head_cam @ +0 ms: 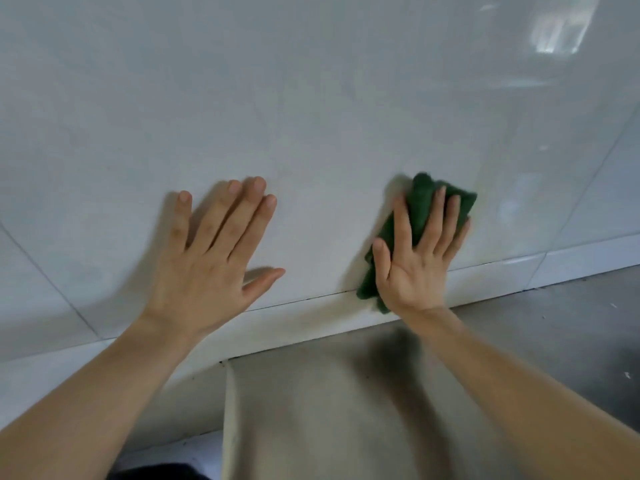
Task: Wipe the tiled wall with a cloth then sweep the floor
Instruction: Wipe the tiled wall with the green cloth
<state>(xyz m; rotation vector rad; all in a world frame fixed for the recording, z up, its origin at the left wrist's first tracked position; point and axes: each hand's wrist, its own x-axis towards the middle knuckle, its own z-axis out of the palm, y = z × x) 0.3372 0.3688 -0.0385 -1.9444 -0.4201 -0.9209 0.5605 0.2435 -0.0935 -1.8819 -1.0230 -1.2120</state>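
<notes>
A pale grey tiled wall (311, 98) fills most of the view. My right hand (419, 258) presses a green cloth (420, 209) flat against the wall, just above the baseboard tile (311, 323). The cloth sticks out past the fingertips and below the palm. My left hand (214, 258) lies flat on the wall to the left, fingers spread, holding nothing. The grey floor (536, 341) starts below the baseboard.
A light-coloured strip (230, 410) runs along the floor from the wall toward me. Small white specks (627, 374) lie on the floor at the right. A bright reflection (561, 26) shows on the wall's upper right.
</notes>
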